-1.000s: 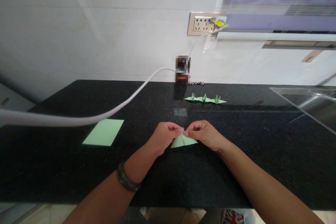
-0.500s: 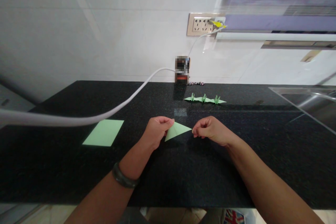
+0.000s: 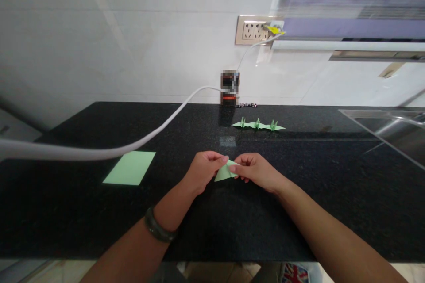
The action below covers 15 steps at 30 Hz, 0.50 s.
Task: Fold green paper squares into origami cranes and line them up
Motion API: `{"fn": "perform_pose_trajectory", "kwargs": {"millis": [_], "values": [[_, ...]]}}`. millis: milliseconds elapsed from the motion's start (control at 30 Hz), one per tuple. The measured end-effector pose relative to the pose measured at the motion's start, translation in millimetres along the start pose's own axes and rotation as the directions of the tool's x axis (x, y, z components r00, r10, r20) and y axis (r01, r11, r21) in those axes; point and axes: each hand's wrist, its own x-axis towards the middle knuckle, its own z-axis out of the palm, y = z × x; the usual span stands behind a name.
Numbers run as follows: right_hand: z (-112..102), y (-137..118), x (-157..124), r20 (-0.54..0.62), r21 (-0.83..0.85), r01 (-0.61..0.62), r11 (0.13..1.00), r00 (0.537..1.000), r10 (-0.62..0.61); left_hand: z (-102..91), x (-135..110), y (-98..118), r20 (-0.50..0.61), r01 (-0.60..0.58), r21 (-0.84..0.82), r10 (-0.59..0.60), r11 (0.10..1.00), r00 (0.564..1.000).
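Between my two hands is a small folded piece of light green paper (image 3: 223, 173), held just above the counter. My left hand (image 3: 206, 169) pinches its upper left edge between thumb and fingers. On the other side, my right hand (image 3: 254, 168) grips the right part, its thumb lying over the front of the paper. The fingers behind the paper are partly hidden. A flat green sheet of paper (image 3: 130, 168) lies to the left of my left hand. Farther back stands a row of three small folded green paper cranes (image 3: 257, 124), joined at their wing tips.
The dark stone counter (image 3: 232, 225) runs back to a tiled wall. A white cable (image 3: 156, 132) arches over the left side to a blurred-out device (image 3: 229, 87) leaning on the wall. A metal sink (image 3: 392, 126) is at the right, a wall socket (image 3: 254, 30) above.
My right hand has moved left onto the paper, from its right tip to its middle. The right corner now looks folded over. My left hand has shifted slightly right.
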Motion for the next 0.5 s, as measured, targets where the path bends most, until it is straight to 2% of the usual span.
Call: {"fn": "perform_pose_trajectory", "kwargs": {"millis": [167,333,500], "values": [[5.0,3.2,-0.2,0.032,-0.047,-0.028,0.998,0.999,0.029,2.3,-1.2,-2.2,0.011,-0.07,0.14,0.069,0.988,0.998],[3.7,-0.4,-1.3,0.006,-0.104,-0.007,0.995,1.0,0.008,4.7,-4.2,1.1,-0.074,-0.14,0.268,0.165,0.953,0.983],[-0.3,-2.4,-2.2,0.047,-0.062,-0.019,0.998,0.999,0.022,3.6,-5.0,2.2,-0.088,-0.195,0.388,0.247,0.901,0.965]]}}
